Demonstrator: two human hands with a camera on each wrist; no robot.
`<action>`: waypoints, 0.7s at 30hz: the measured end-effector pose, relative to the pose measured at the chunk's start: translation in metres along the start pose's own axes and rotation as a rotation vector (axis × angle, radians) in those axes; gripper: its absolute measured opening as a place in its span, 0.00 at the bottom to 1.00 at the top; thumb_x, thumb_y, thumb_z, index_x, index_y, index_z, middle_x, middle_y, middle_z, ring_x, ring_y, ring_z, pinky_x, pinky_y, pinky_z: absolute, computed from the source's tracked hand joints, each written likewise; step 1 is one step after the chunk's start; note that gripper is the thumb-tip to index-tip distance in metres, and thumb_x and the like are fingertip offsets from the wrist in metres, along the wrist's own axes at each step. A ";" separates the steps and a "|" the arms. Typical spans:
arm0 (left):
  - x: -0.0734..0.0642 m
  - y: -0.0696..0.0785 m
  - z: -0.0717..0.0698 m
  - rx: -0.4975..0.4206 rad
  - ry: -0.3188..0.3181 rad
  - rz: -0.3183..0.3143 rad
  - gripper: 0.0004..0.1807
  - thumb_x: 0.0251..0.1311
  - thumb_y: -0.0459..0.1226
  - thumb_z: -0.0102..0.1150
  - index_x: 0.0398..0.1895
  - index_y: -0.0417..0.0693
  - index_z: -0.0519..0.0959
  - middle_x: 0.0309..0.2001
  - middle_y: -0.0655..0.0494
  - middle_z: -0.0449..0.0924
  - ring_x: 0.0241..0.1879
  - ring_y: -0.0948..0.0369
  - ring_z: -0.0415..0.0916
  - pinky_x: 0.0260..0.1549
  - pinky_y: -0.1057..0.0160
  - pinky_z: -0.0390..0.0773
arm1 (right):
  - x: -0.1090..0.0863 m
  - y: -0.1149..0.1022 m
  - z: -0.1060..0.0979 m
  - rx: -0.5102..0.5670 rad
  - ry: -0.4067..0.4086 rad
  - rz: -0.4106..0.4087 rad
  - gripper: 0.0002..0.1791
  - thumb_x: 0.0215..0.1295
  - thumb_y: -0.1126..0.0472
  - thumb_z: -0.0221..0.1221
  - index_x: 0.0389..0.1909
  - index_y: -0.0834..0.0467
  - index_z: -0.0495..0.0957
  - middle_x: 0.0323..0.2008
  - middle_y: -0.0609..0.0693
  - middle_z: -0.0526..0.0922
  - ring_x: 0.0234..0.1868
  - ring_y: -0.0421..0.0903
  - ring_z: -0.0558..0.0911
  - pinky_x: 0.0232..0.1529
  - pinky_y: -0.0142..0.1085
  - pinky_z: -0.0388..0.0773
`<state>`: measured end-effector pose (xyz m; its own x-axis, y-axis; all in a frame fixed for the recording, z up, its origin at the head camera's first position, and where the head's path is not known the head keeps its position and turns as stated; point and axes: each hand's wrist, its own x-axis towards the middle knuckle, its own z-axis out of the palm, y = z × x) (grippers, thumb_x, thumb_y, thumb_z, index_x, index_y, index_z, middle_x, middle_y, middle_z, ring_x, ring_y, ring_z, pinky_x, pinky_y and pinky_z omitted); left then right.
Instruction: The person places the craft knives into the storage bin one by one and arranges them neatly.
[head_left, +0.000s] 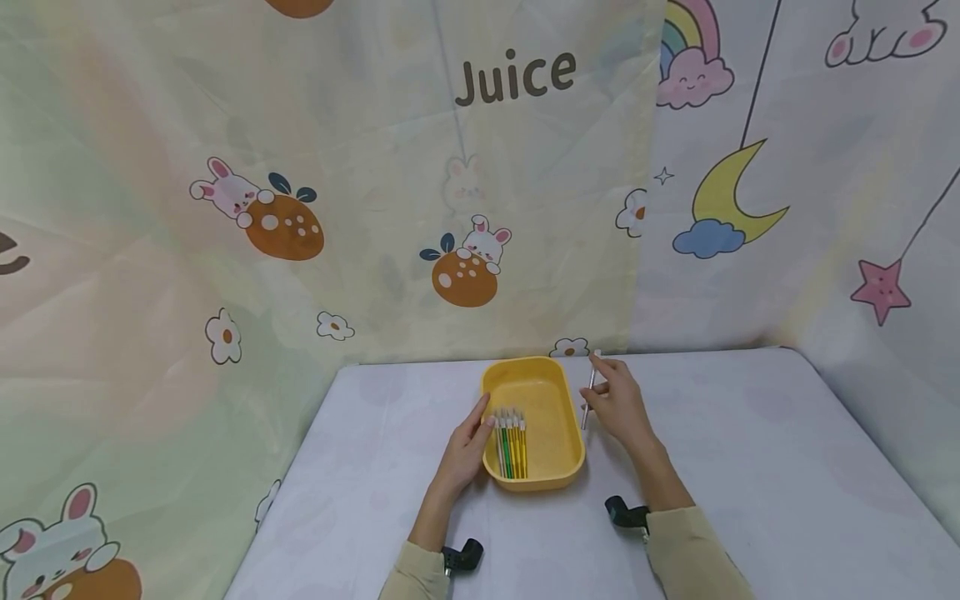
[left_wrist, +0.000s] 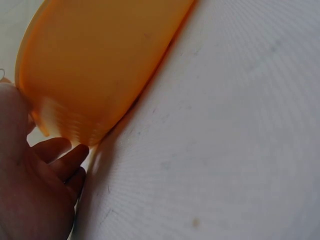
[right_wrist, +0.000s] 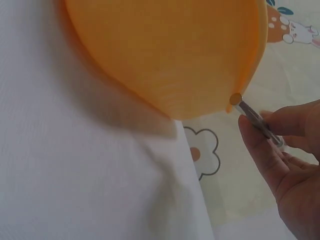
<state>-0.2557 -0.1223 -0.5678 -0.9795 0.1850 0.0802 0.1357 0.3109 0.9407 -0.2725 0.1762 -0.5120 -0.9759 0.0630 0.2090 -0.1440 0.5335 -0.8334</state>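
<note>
A yellow tray (head_left: 551,433) sits on the white table. Several pencils (head_left: 512,446), green, yellow and pale, lie side by side along its left part. My left hand (head_left: 463,450) holds the tray's left rim, thumb at the edge and the other fingers against the outer wall (left_wrist: 75,75). Just right of the tray, my right hand (head_left: 618,406) pinches a slim silver pencil (head_left: 590,396) between thumb and fingers. In the right wrist view, the pencil's flat, tan round end (right_wrist: 236,99) points toward the tray; part of its shaft is hidden by the fingers.
The white tabletop (head_left: 750,450) stretches to both sides of the tray. Behind it hangs a printed cloth backdrop (head_left: 390,208), close to the table's far edge. A dark wrist camera (head_left: 463,556) is strapped at the left sleeve, another wrist camera (head_left: 625,512) at the right.
</note>
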 end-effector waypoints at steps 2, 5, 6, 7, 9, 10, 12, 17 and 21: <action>0.000 0.001 0.000 -0.001 0.001 -0.004 0.30 0.81 0.52 0.47 0.82 0.66 0.59 0.82 0.63 0.57 0.82 0.55 0.52 0.81 0.45 0.53 | -0.001 -0.002 0.001 0.033 0.001 -0.019 0.39 0.69 0.68 0.66 0.79 0.59 0.63 0.72 0.65 0.66 0.49 0.55 0.85 0.37 0.28 0.86; -0.001 0.002 0.000 0.002 0.002 -0.010 0.30 0.81 0.51 0.47 0.82 0.66 0.59 0.81 0.64 0.57 0.82 0.56 0.52 0.81 0.46 0.53 | -0.001 -0.005 0.002 0.058 0.007 -0.040 0.39 0.68 0.68 0.66 0.79 0.57 0.64 0.72 0.63 0.67 0.48 0.55 0.85 0.36 0.27 0.86; -0.001 0.002 0.000 0.002 0.002 -0.014 0.30 0.81 0.51 0.47 0.82 0.66 0.59 0.81 0.64 0.57 0.82 0.56 0.52 0.81 0.46 0.53 | -0.001 -0.006 0.002 0.064 0.012 -0.047 0.39 0.68 0.69 0.67 0.79 0.56 0.65 0.72 0.62 0.67 0.48 0.55 0.85 0.35 0.27 0.85; -0.001 0.002 0.000 0.004 0.002 -0.018 0.30 0.81 0.51 0.47 0.82 0.67 0.59 0.81 0.65 0.57 0.82 0.57 0.52 0.81 0.46 0.53 | -0.001 -0.007 0.002 0.066 0.016 -0.055 0.39 0.68 0.69 0.67 0.78 0.56 0.65 0.72 0.62 0.68 0.48 0.55 0.85 0.34 0.26 0.85; -0.001 0.003 0.000 0.004 0.001 -0.023 0.30 0.81 0.51 0.47 0.82 0.67 0.59 0.81 0.65 0.57 0.82 0.57 0.52 0.81 0.47 0.54 | -0.002 -0.008 0.002 0.068 0.029 -0.068 0.39 0.67 0.70 0.67 0.78 0.56 0.66 0.71 0.61 0.69 0.47 0.54 0.85 0.33 0.26 0.84; -0.001 0.003 0.000 0.005 0.000 -0.024 0.30 0.81 0.50 0.47 0.82 0.67 0.59 0.81 0.65 0.57 0.82 0.57 0.52 0.81 0.46 0.54 | -0.002 -0.009 0.002 0.072 0.037 -0.077 0.38 0.67 0.70 0.67 0.78 0.56 0.67 0.70 0.61 0.69 0.47 0.55 0.85 0.32 0.26 0.83; -0.001 0.003 0.000 0.004 -0.001 -0.028 0.30 0.81 0.50 0.47 0.82 0.67 0.59 0.81 0.65 0.57 0.82 0.57 0.52 0.81 0.46 0.53 | -0.002 -0.011 0.002 0.081 0.052 -0.090 0.38 0.67 0.70 0.67 0.77 0.57 0.67 0.70 0.60 0.70 0.47 0.55 0.86 0.32 0.25 0.82; -0.001 0.003 0.000 0.003 0.001 -0.042 0.29 0.81 0.49 0.47 0.82 0.68 0.59 0.81 0.67 0.57 0.82 0.58 0.52 0.81 0.47 0.53 | -0.001 -0.014 0.001 0.108 0.085 -0.111 0.37 0.68 0.69 0.67 0.77 0.58 0.67 0.70 0.59 0.70 0.48 0.55 0.87 0.33 0.23 0.82; -0.001 0.002 0.000 0.001 0.003 -0.030 0.29 0.81 0.49 0.47 0.82 0.69 0.59 0.81 0.65 0.57 0.82 0.56 0.52 0.81 0.46 0.53 | -0.003 -0.019 0.002 0.147 0.095 -0.127 0.37 0.69 0.68 0.66 0.77 0.59 0.66 0.70 0.60 0.70 0.49 0.56 0.87 0.35 0.22 0.83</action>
<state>-0.2543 -0.1216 -0.5656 -0.9836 0.1725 0.0528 0.1063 0.3174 0.9423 -0.2676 0.1644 -0.4981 -0.9296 0.0859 0.3584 -0.2939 0.4139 -0.8616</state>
